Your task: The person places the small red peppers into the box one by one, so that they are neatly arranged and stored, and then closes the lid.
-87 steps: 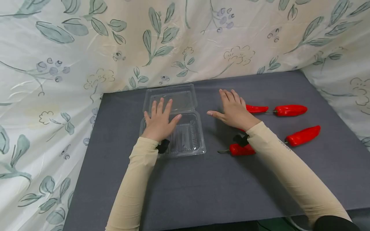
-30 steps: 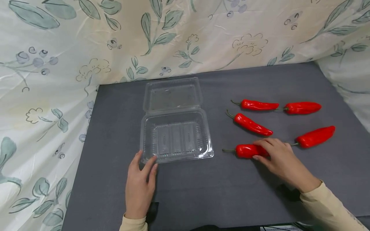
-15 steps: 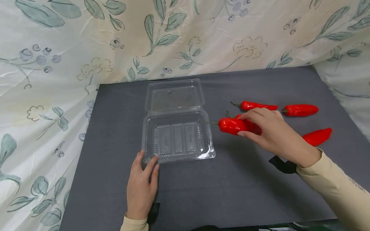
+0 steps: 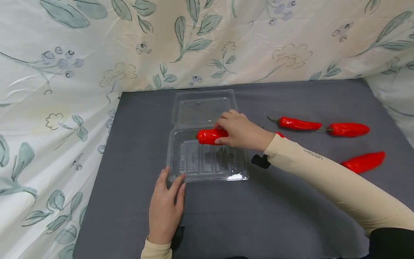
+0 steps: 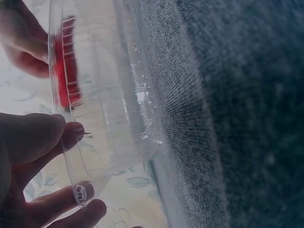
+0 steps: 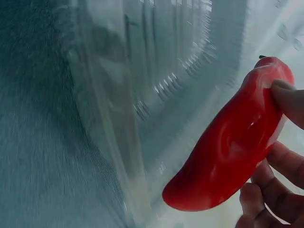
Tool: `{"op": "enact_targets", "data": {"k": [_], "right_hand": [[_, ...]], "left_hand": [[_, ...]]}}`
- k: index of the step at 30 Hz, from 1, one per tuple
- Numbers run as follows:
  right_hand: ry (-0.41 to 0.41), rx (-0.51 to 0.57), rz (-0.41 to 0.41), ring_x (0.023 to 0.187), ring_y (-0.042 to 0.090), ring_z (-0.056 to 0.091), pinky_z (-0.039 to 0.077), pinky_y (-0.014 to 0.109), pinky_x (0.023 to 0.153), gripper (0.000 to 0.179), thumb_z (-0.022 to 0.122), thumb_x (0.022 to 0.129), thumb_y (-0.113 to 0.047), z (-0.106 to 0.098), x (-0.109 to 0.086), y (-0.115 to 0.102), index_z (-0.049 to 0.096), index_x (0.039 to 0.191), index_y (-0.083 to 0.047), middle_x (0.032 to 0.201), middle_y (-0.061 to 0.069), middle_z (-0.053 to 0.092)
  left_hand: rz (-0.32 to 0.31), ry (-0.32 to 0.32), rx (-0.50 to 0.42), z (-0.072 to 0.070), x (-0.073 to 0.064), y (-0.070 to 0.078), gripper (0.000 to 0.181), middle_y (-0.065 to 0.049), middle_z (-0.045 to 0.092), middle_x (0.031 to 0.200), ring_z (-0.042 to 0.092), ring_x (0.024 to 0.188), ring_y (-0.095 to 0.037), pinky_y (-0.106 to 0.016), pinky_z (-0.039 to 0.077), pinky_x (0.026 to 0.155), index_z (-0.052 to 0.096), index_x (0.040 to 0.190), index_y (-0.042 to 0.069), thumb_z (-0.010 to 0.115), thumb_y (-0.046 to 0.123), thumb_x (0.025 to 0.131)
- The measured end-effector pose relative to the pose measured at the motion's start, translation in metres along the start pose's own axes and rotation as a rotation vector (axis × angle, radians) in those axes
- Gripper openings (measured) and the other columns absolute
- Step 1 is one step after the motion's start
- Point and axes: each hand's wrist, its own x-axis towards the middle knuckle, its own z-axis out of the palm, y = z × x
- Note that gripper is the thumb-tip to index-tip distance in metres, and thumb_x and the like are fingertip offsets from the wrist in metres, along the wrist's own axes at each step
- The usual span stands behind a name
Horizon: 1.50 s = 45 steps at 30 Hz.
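My right hand [image 4: 242,130] grips a red pepper [image 4: 208,136] between thumb and fingers, over the back part of a clear plastic container [image 4: 202,176]. The pepper's stem end points left, and in the right wrist view its tapered tip [image 6: 190,190] points toward the container's wall. The container's hinged lid [image 4: 203,108] lies folded back behind its base. My left hand [image 4: 166,207] holds the base's near left corner; the left wrist view has the thumb [image 5: 35,135] and fingers on the rim.
Two red peppers, one nearer [image 4: 299,123] and one farther right [image 4: 347,129], lie at the back right of the grey table [image 4: 129,201]. Another pepper [image 4: 363,162] lies in front of them. My right sleeve [image 4: 323,172] mostly hides one more pepper. A patterned curtain [image 4: 194,43] stands behind.
My right hand took hold of the nearest pepper, lifted it and carried it left over the container. My left hand came back to the container's near left corner and stays there.
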Motion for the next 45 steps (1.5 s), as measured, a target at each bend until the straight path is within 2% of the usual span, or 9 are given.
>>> {"op": "enact_targets", "data": {"k": [7,14,19,24,38,41,45], "right_hand": [[-0.068,-0.079,-0.037,0.098,0.024,0.052,0.046,0.039,0.081,0.039,0.076,0.082,-0.033,0.023,0.025,-0.007,0.068,0.110,-0.007,0.106,0.009,0.065],[-0.106,-0.074,-0.027,0.093,0.023,0.056,0.053,0.037,0.078,0.035,0.076,0.082,-0.030,0.029,0.039,-0.012,0.069,0.107,-0.007,0.103,0.008,0.066],[-0.135,-0.127,-0.046,0.082,0.022,0.058,0.052,0.035,0.074,0.031,0.076,0.082,-0.029,0.034,0.044,-0.013,0.070,0.102,-0.006,0.095,0.007,0.067],[-0.125,-0.154,-0.041,0.074,0.020,0.058,0.052,0.033,0.069,0.026,0.077,0.080,-0.026,0.037,0.045,-0.015,0.072,0.097,-0.007,0.088,0.005,0.067],[-0.101,-0.248,-0.017,0.073,0.021,0.062,0.055,0.036,0.067,0.024,0.076,0.083,-0.026,0.039,0.042,-0.023,0.072,0.097,-0.007,0.087,0.006,0.068],[-0.069,-0.252,-0.030,0.075,0.021,0.064,0.056,0.037,0.068,0.027,0.074,0.084,-0.026,0.032,0.036,-0.023,0.071,0.101,-0.006,0.091,0.007,0.068],[-0.037,-0.188,-0.025,0.088,0.023,0.068,0.057,0.039,0.074,0.034,0.072,0.086,-0.026,0.013,0.021,-0.025,0.069,0.113,-0.006,0.107,0.009,0.069]], "left_hand": [[-0.009,-0.007,-0.008,0.001,0.000,-0.001,0.025,-0.021,0.046,0.140,0.045,0.129,-0.039,-0.057,0.046,0.092,0.070,0.113,0.011,0.069,0.015,0.088],[-0.022,-0.017,0.006,0.000,0.000,-0.003,0.025,-0.019,0.047,0.140,0.046,0.129,-0.038,-0.057,0.047,0.091,0.070,0.112,0.012,0.070,0.015,0.087],[-0.022,-0.036,0.013,0.000,0.001,-0.003,0.025,-0.019,0.047,0.141,0.046,0.130,-0.038,-0.056,0.048,0.090,0.070,0.113,0.013,0.070,0.017,0.088],[-0.032,-0.046,0.001,0.000,0.001,-0.003,0.027,-0.018,0.046,0.142,0.045,0.131,-0.037,-0.057,0.047,0.090,0.069,0.115,0.014,0.069,0.017,0.088],[-0.025,-0.028,0.003,0.000,0.000,-0.004,0.029,-0.017,0.046,0.142,0.046,0.130,-0.037,-0.058,0.049,0.085,0.069,0.117,0.016,0.069,0.016,0.088],[-0.021,-0.027,0.008,-0.001,0.000,-0.003,0.029,-0.018,0.047,0.141,0.046,0.130,-0.038,-0.058,0.049,0.084,0.069,0.117,0.015,0.069,0.017,0.088],[-0.012,-0.021,0.007,-0.001,0.000,-0.003,0.029,-0.019,0.046,0.141,0.046,0.129,-0.039,-0.058,0.048,0.086,0.069,0.117,0.015,0.069,0.016,0.088]]}}
